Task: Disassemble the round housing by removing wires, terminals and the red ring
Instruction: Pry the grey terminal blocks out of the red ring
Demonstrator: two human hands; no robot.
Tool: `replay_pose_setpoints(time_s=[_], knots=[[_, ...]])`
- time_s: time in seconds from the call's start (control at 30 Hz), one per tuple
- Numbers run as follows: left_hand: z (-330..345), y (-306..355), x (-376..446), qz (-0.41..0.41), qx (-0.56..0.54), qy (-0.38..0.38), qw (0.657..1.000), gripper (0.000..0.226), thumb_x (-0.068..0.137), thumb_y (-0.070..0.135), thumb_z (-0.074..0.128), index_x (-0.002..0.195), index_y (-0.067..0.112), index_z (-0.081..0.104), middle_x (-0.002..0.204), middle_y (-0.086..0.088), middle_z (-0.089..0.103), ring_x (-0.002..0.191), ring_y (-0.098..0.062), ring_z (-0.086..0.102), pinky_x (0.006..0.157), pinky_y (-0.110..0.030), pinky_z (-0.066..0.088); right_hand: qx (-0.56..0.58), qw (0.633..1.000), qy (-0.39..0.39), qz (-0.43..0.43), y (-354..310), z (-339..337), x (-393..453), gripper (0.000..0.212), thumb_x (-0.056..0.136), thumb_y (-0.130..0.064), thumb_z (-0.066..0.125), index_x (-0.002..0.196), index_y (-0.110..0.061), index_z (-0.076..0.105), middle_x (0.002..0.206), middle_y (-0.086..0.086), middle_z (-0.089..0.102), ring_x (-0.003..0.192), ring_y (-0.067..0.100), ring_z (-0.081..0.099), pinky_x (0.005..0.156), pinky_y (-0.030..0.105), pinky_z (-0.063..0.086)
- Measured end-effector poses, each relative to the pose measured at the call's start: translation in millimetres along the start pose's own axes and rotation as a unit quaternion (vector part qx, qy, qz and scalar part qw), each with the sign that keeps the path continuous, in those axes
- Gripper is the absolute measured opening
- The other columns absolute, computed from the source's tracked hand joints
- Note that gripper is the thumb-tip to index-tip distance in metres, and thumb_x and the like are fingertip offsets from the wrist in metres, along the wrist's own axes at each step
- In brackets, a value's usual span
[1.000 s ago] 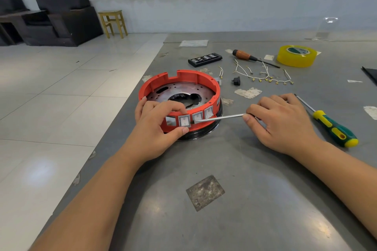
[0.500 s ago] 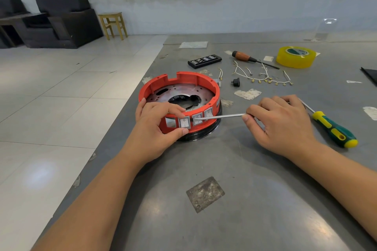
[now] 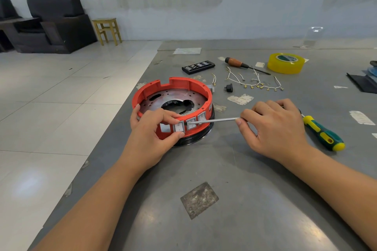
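Ring (image 3: 155,89) sits on tabletop (image 3: 244,199) near its left edge. Our left hand (image 3: 151,136) pinches a switch (image 3: 179,126); right hand (image 3: 275,128) grips pry tool (image 3: 214,120), tip at next switch. Lever gently w/ ring braced, else tip slips.

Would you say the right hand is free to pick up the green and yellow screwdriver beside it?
Probably not yet: the right hand grips a metal pry tool. The screwdriver lies unobstructed nearby.
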State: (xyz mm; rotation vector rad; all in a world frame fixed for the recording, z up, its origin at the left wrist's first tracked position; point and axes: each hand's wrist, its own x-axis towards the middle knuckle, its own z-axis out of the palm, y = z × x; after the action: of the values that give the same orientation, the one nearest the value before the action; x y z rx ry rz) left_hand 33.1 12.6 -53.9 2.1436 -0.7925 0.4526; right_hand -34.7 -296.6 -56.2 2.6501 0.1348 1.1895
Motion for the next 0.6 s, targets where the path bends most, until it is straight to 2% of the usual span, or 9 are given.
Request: replay_pose_setpoints(time_s=[0.13, 0.3, 0.37, 0.6], knots=[[3, 2, 1, 0.005, 0.001, 0.004, 1.000, 0.031, 0.081, 0.026, 0.087, 0.097, 0.032, 0.061, 0.113, 0.024, 0.069, 0.117, 0.007, 0.058, 0.129, -0.052, -0.001, 0.003, 1.000, 0.025, 0.005, 1, 5, -2, 0.039, 0.102, -0.046, 0.045, 0.082, -0.023, 0.068, 0.071, 0.000, 0.057, 0.064, 0.027, 0.052, 0.070, 0.040, 0.036], [3, 4, 1, 0.003, 0.012, 0.010, 1.000, 0.037, 0.083, 0.029, 0.086, 0.101, 0.045, 0.059, 0.109, 0.020, 0.070, 0.112, -0.003, 0.060, 0.128, -0.052, -0.004, 0.008, 0.999, 0.031, -0.002, 1, 11, -3, 0.039, 0.103, -0.046, 0.045, 0.083, -0.023, 0.070, 0.072, -0.001, 0.058, 0.064, 0.025, 0.052, 0.070, 0.039, 0.033], [3, 4, 1, 0.001, 0.003, 0.013, 1.000, 0.036, 0.083, 0.028, 0.087, 0.100, 0.045, 0.060, 0.110, 0.020, 0.070, 0.114, -0.004, 0.061, 0.128, -0.052, -0.005, 0.012, 1.000, 0.026, -0.003, 2, 12, -3, 0.039, 0.103, -0.046, 0.044, 0.084, -0.023, 0.070, 0.073, -0.001, 0.059, 0.065, 0.025, 0.053, 0.070, 0.039, 0.033], [4, 7, 0, -0.015, -0.010, 0.013, 1.000, 0.030, 0.082, 0.026, 0.087, 0.098, 0.035, 0.063, 0.111, 0.028, 0.069, 0.117, 0.007, 0.057, 0.129, -0.051, -0.005, 0.033, 0.999, 0.013, -0.013, 4, 16, -1, 0.040, 0.104, -0.045, 0.042, 0.084, -0.024, 0.069, 0.074, -0.001, 0.059, 0.068, 0.026, 0.054, 0.070, 0.038, 0.033]])
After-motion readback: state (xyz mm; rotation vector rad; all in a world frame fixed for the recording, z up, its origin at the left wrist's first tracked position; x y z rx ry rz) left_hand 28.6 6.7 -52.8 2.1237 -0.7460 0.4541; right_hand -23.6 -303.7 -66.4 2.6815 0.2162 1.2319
